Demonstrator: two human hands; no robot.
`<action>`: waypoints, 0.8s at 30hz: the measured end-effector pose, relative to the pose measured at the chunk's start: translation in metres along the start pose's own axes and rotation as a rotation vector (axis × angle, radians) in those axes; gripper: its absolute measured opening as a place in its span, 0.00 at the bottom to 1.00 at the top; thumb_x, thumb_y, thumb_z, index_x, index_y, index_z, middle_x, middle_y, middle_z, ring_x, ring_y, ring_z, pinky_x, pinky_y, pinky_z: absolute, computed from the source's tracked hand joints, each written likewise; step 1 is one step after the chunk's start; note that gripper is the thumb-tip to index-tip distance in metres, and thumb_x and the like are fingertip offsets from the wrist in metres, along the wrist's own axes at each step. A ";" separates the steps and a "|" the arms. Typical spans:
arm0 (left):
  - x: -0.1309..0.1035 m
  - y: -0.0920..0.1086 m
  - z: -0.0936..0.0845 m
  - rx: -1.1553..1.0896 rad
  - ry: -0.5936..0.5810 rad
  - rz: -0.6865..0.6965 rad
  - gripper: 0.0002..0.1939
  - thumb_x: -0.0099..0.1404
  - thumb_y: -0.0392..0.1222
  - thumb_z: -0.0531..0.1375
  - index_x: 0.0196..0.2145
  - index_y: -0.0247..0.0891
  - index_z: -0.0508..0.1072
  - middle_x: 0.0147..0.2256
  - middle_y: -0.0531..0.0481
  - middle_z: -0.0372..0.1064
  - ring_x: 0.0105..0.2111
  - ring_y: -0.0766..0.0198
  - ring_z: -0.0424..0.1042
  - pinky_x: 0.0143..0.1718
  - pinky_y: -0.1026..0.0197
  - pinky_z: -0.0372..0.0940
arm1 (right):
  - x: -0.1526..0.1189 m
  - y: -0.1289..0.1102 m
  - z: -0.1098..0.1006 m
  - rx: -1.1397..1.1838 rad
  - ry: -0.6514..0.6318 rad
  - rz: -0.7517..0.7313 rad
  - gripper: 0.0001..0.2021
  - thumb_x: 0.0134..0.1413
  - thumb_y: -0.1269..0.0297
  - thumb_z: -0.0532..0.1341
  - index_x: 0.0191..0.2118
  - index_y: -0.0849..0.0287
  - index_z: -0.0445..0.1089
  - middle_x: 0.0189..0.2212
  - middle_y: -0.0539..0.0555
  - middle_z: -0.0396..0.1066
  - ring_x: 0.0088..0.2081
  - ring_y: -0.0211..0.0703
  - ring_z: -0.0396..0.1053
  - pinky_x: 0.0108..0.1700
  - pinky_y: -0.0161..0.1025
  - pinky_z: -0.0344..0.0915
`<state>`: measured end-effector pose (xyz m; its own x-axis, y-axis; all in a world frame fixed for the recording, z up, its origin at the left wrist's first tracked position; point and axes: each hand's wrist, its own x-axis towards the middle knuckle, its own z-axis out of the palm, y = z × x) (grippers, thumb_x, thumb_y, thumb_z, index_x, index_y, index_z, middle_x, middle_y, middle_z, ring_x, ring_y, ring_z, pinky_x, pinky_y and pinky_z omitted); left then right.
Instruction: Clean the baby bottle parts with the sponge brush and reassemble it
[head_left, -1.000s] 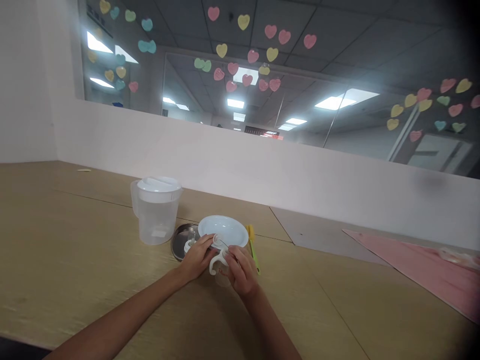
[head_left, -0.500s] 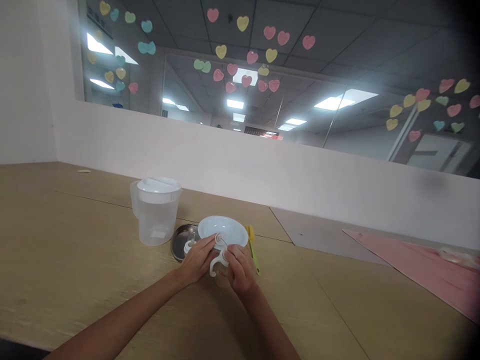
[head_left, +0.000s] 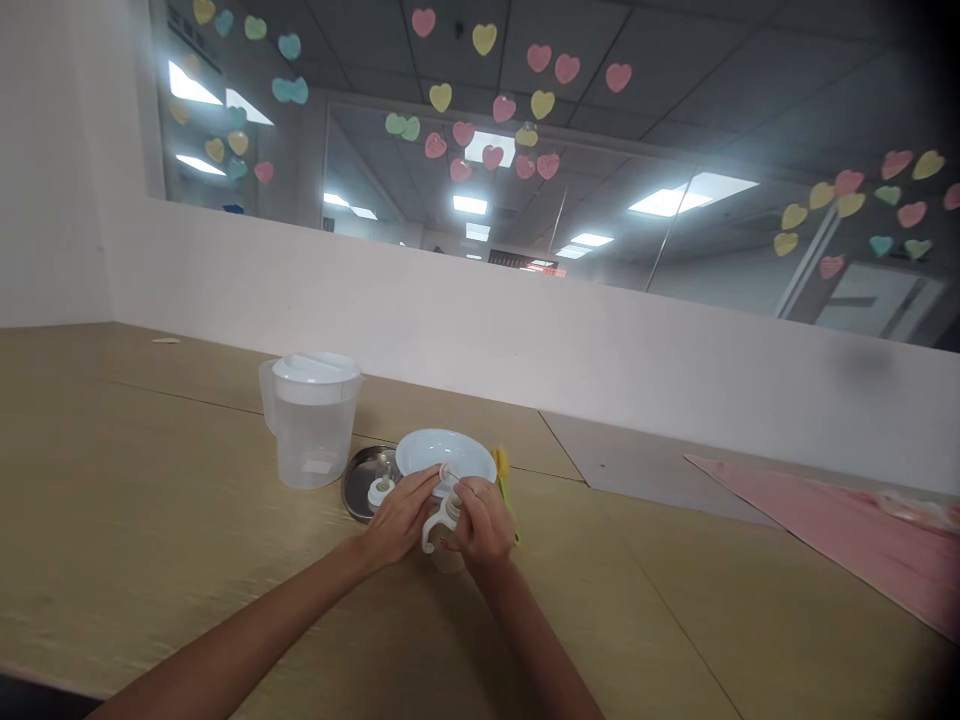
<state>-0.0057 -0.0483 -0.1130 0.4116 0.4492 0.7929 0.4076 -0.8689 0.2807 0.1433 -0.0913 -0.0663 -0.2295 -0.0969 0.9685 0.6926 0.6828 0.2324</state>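
Note:
Over the near rim of a pale blue bowl (head_left: 471,447), my left hand (head_left: 397,522) is closed on a small round white bottle part (head_left: 447,472). My right hand (head_left: 486,522) is closed beside it, fingertips pinched at a thin stick or tube that runs toward the white part; its exact kind is too small to tell. Below and between the hands stands a clear baby bottle (head_left: 448,560) with red marks and a curved white handle (head_left: 430,532). The right hand partly covers this bottle. Left of the hands, a bottle nipple with a white collar (head_left: 381,491) lies on a round metal tray (head_left: 355,489).
A lidded clear pitcher (head_left: 315,440) of water stands behind the tray to the left. Right of the bowl lies a yellow-and-green bottle brush (head_left: 502,463), partly behind my right hand. A pink cloth (head_left: 840,530) covers the far right. A white wall (head_left: 450,310) rises behind the table.
Both hands and the small white part have moved slightly right and up. My right hand now covers more of the brush handle. The other things stay put.

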 end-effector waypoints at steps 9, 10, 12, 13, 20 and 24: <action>0.006 0.013 -0.002 0.025 -0.024 0.054 0.21 0.68 0.36 0.45 0.57 0.36 0.59 0.55 0.41 0.62 0.56 0.59 0.59 0.58 0.49 0.57 | 0.003 -0.004 0.006 -0.036 -0.082 0.014 0.15 0.56 0.78 0.50 0.44 0.62 0.69 0.34 0.58 0.75 0.42 0.41 0.71 0.43 0.40 0.72; 0.006 0.014 -0.002 0.035 -0.035 0.065 0.20 0.68 0.36 0.45 0.56 0.35 0.61 0.54 0.41 0.63 0.56 0.59 0.60 0.58 0.49 0.57 | 0.003 -0.004 0.006 -0.042 -0.090 0.008 0.15 0.55 0.78 0.51 0.43 0.62 0.70 0.34 0.57 0.75 0.42 0.41 0.71 0.43 0.40 0.72; 0.008 0.016 -0.003 0.043 -0.045 0.086 0.18 0.68 0.36 0.45 0.53 0.34 0.65 0.51 0.41 0.66 0.54 0.59 0.63 0.58 0.50 0.57 | 0.004 -0.005 0.007 -0.054 -0.109 0.008 0.14 0.55 0.78 0.52 0.43 0.61 0.71 0.34 0.57 0.75 0.42 0.41 0.70 0.43 0.40 0.72; 0.008 0.017 -0.003 0.041 -0.038 0.089 0.18 0.68 0.36 0.45 0.51 0.35 0.66 0.50 0.41 0.67 0.53 0.59 0.64 0.58 0.50 0.58 | 0.004 -0.006 0.007 -0.059 -0.117 0.012 0.15 0.55 0.77 0.52 0.43 0.61 0.71 0.34 0.57 0.75 0.42 0.41 0.70 0.42 0.40 0.72; 0.011 0.015 -0.004 -0.138 0.149 -0.071 0.12 0.66 0.41 0.51 0.43 0.37 0.71 0.45 0.43 0.71 0.47 0.59 0.68 0.50 0.53 0.64 | 0.003 -0.009 0.006 -0.020 -0.113 -0.012 0.16 0.57 0.77 0.50 0.46 0.60 0.69 0.38 0.57 0.75 0.45 0.41 0.70 0.44 0.41 0.72; 0.015 0.019 -0.005 -0.258 0.245 -0.254 0.10 0.61 0.46 0.58 0.32 0.37 0.72 0.38 0.46 0.74 0.41 0.58 0.71 0.44 0.56 0.66 | 0.000 -0.010 0.009 0.056 -0.108 0.031 0.13 0.57 0.77 0.51 0.44 0.61 0.68 0.36 0.57 0.75 0.44 0.40 0.71 0.42 0.40 0.73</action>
<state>0.0043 -0.0586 -0.0934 0.1066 0.6196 0.7777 0.2414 -0.7749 0.5842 0.1300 -0.0913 -0.0693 -0.2832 0.0016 0.9591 0.6619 0.7240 0.1942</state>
